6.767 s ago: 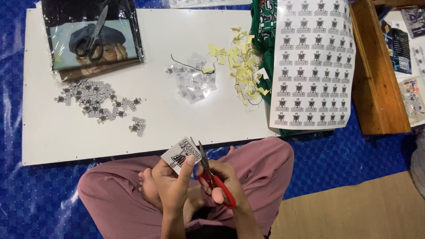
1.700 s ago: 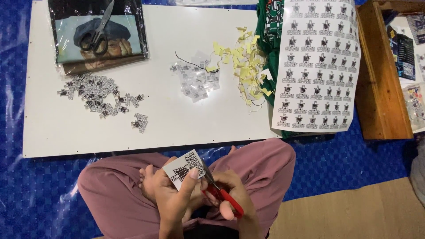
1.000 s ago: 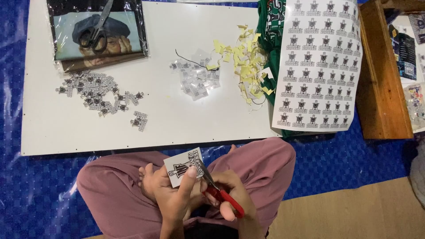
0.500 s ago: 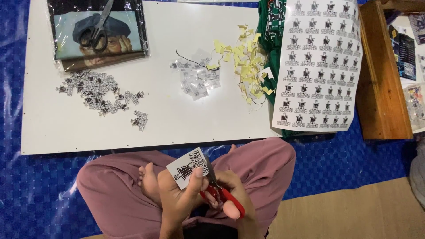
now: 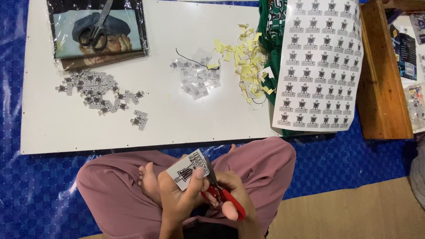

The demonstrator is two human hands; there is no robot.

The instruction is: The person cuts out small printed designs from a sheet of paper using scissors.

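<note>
While the left hand (image 5: 179, 199) pinches a small printed sticker piece (image 5: 189, 169) over the lap and the right hand (image 5: 228, 199) is clamped on the red-handled scissors (image 5: 221, 190), the blades meet the piece's right edge.
The piece lies tilted, its long axis running from lower left to upper right, toward the counter's near edge (image 5: 150, 146); the blades point away from the body. Judged risks: the left thumb sits just beside the blades and could be nicked; a slight twist of the piece could steer the cut into the black print. Farther off on the counter lie cut stickers (image 5: 99, 90) at left, yellow scraps (image 5: 243, 57), black scissors (image 5: 98, 26) at the far left corner, and an uncut sheet (image 5: 318, 66) hanging off the right edge.
</note>
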